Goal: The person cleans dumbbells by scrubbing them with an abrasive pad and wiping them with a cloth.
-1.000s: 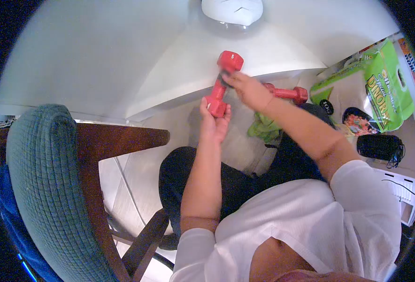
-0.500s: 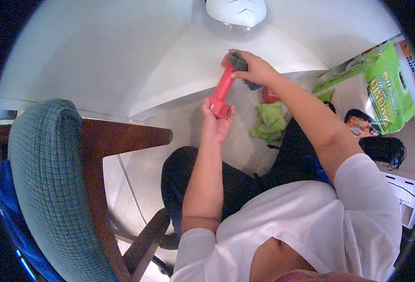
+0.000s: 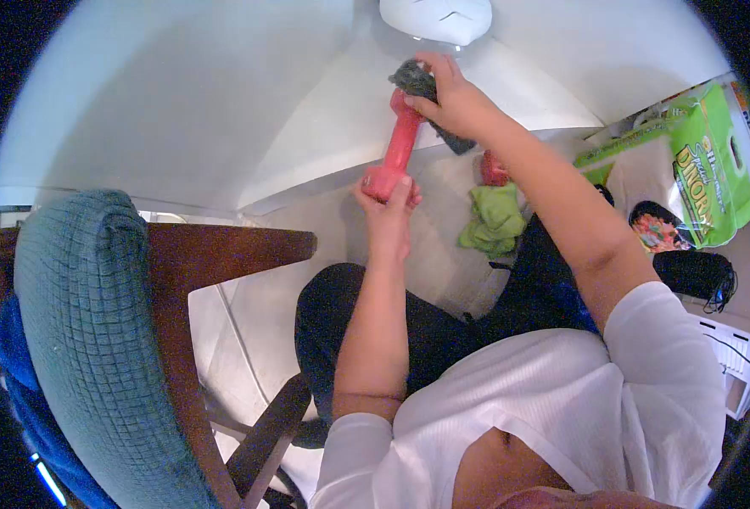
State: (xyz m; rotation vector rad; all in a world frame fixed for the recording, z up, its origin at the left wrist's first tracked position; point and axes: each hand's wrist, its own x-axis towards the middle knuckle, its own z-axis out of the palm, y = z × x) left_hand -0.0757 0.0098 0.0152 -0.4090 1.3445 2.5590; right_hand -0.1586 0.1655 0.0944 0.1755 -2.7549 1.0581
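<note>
A red dumbbell (image 3: 403, 144) is held up at a tilt over the floor. My left hand (image 3: 389, 208) grips its lower head, fingers wrapped around it. At the upper head, my right hand (image 3: 462, 100) is closed on a dark grey cloth (image 3: 416, 79), which rests against the top of the dumbbell and hangs down below my fingers. A second red dumbbell (image 3: 493, 168) is partly visible on the floor under my right forearm. Beside it lies a crumpled green cloth (image 3: 494, 220).
A green-and-white rice bag (image 3: 706, 178) stands at the right, near a black case (image 3: 693, 276) with a cord and a white slotted box (image 3: 731, 348). On the left is a wooden chair with a green padded back (image 3: 86, 331). White panels (image 3: 222, 93) rise ahead.
My right hand and the grey cloth have moved up, and more of the cloth shows. The dumbbell has turned slightly more upright, and my left thumb now lies over its lower head.
</note>
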